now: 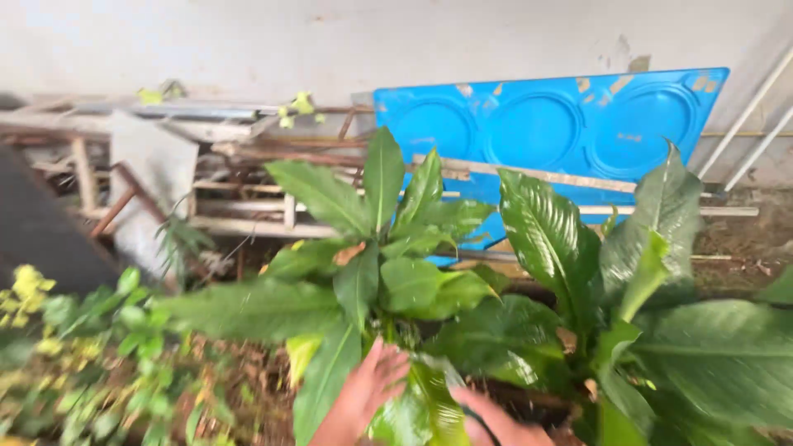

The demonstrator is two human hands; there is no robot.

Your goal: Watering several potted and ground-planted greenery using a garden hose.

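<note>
Hands reach under broad-leaved green plant directly above.

Out in the open here, soft daylight, no hard shadows. Across the back runs a pale plastered wall, stained and chipped in spots. Leaning against it stands a bright blue panel, with three round shapes pressed into it and paint flaking along its top edge. To the left lies a jumble of old wooden and rusty metal frames, with a grey slab propped among them. White pipes slant down the wall at far right. A dark sloping surface cuts in at the left edge. Low down on the left, blurred yellow-green shrubs cover ground strewn with dry brown leaves.
</note>
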